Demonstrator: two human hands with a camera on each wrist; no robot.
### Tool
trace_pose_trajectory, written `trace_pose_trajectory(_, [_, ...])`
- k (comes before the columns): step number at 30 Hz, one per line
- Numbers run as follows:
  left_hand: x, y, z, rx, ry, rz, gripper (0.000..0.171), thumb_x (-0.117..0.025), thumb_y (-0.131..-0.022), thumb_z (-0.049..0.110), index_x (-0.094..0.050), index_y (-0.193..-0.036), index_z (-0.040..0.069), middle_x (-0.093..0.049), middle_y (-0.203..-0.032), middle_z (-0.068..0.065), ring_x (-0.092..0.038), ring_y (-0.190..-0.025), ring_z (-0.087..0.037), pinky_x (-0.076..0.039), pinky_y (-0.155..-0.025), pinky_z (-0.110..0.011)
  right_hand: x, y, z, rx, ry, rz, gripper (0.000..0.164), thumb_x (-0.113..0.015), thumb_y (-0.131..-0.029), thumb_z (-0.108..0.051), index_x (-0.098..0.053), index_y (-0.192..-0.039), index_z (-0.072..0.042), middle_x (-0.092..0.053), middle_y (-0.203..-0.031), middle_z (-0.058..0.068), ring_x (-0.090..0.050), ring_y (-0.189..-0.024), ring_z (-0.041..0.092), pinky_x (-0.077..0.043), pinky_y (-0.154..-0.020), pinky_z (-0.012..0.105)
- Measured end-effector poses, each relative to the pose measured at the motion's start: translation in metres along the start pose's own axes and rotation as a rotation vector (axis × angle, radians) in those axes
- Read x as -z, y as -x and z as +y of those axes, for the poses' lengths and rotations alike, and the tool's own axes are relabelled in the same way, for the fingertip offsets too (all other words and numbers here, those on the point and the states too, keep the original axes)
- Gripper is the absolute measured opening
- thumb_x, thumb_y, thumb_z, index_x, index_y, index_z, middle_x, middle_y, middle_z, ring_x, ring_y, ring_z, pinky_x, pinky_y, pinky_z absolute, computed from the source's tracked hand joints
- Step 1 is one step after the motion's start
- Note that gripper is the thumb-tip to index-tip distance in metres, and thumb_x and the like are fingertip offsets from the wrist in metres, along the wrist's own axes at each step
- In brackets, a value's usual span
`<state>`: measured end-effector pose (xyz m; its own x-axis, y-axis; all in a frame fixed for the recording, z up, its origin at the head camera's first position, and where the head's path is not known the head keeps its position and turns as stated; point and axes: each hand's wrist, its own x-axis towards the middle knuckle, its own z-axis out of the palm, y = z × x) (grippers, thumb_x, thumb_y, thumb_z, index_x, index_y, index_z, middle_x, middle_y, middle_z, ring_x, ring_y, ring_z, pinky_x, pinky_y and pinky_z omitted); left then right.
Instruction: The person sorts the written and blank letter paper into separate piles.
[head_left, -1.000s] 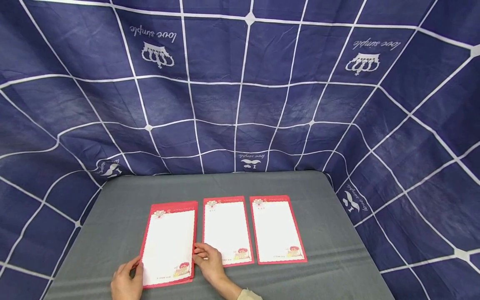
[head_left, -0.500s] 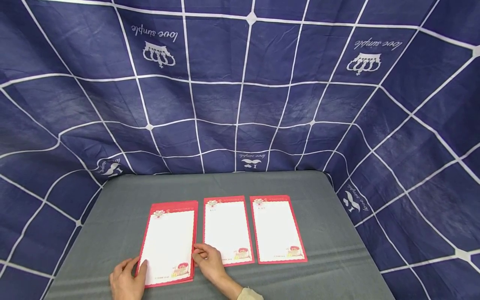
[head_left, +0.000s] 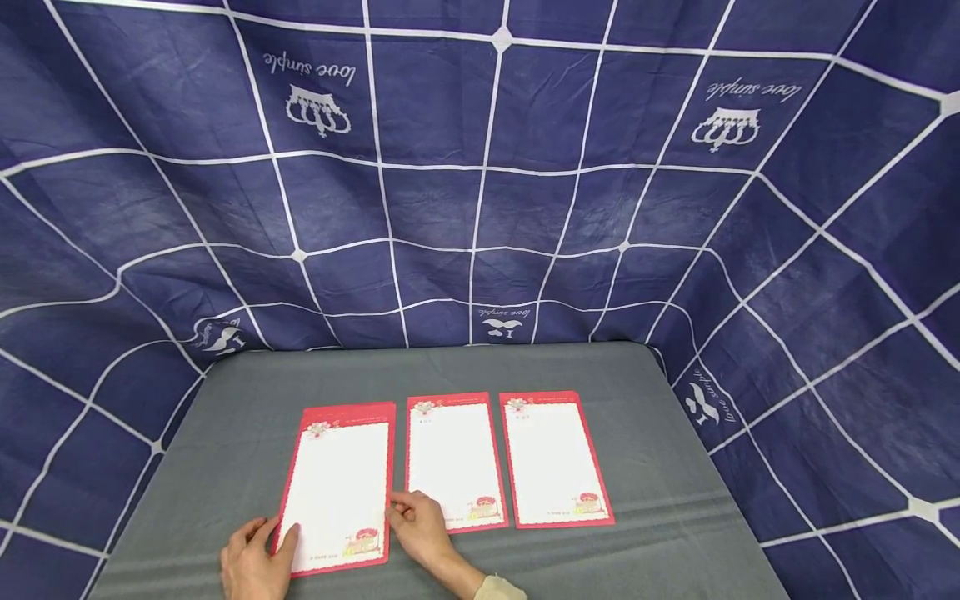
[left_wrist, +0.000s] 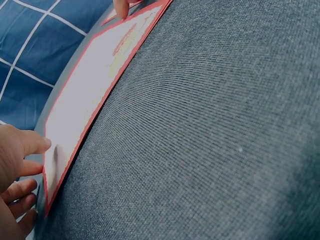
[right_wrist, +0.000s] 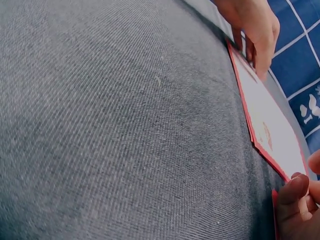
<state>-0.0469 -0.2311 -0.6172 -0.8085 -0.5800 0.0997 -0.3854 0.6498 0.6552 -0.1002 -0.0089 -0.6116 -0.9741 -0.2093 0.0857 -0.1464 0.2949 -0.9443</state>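
Left hand (head_left: 253, 565) loosely touches the paper stack (head_left: 339, 487) at eight o'clock; can't tell if right hand (head_left: 422, 527), at four, pinches. Uneven pushing could skew it.

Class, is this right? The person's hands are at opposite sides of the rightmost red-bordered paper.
Not the rightmost: the head view shows the left hand and right hand at opposite sides of the leftmost red-bordered paper. The rest stands.
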Motion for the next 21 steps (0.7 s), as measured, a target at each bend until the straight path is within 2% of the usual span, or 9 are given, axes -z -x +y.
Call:
trace_pose_trajectory(5, [-0.002,0.001,-0.002,-0.025,0.039,0.042,0.041,-0.073,-0.085,0.018,-0.063,-0.113,-0.01,-0.052,-0.12,-0.031,-0.042,-0.11,-0.053,-0.034,-0.091,-0.062,0.0,0.001,0.003,0.057,0.021,0.013,0.022,-0.068,-0.087,-0.007,-0.073,-0.103,0.007,-0.058,-0.077,-0.01,-0.043,-0.06,-0.009,-0.04,-0.054,0.011])
trace_pose_trajectory(8, [-0.004,0.002,-0.005,-0.045,0.068,0.078,0.041,-0.073,-0.083,0.018,-0.063,-0.112,-0.009,-0.052,-0.119,-0.033,-0.043,-0.108,-0.054,-0.034,-0.09,-0.062,0.002,0.003,0.004,0.053,-0.054,-0.008,0.021,-0.067,-0.088,-0.005,-0.072,-0.104,0.007,-0.063,-0.078,-0.004,-0.047,-0.057,-0.007,-0.043,-0.049,0.011])
trace_pose_trajectory(12, [-0.006,0.003,-0.006,-0.065,0.103,0.129,0.04,-0.073,-0.081,0.015,-0.063,-0.111,-0.009,-0.053,-0.117,-0.033,-0.044,-0.108,-0.054,-0.034,-0.091,-0.06,0.005,0.005,0.003,0.014,-0.197,-0.064,0.021,-0.063,-0.092,-0.002,-0.07,-0.109,0.008,-0.07,-0.083,0.009,-0.062,-0.055,0.007,-0.05,-0.044,0.018])
trace_pose_trajectory(14, [-0.007,0.003,-0.005,-0.076,0.121,0.159,0.039,-0.074,-0.08,0.013,-0.064,-0.11,-0.009,-0.055,-0.115,-0.033,-0.046,-0.107,-0.053,-0.035,-0.092,-0.06,0.006,0.005,0.003,0.025,-0.214,-0.076,0.02,-0.062,-0.093,-0.002,-0.069,-0.109,0.009,-0.071,-0.085,0.014,-0.067,-0.06,0.014,-0.053,-0.047,0.021])
trace_pose_trajectory(17, [-0.007,0.004,-0.003,-0.087,0.138,0.189,0.037,-0.074,-0.08,0.011,-0.064,-0.109,-0.008,-0.056,-0.114,-0.032,-0.047,-0.107,-0.053,-0.036,-0.092,-0.059,0.01,0.004,0.003,0.071,-0.172,-0.065,0.019,-0.062,-0.094,-0.002,-0.07,-0.108,0.008,-0.072,-0.086,0.014,-0.069,-0.064,0.014,-0.054,-0.05,0.02])
trace_pose_trajectory(21, [-0.006,0.005,0.002,-0.07,0.128,0.178,0.036,-0.073,-0.081,0.011,-0.064,-0.111,-0.008,-0.057,-0.115,-0.031,-0.049,-0.109,-0.051,-0.038,-0.093,-0.059,0.016,0.001,0.004,0.156,-0.08,-0.033,0.019,-0.062,-0.096,-0.006,-0.071,-0.109,0.005,-0.072,-0.089,0.009,-0.067,-0.072,0.005,-0.054,-0.056,0.017])
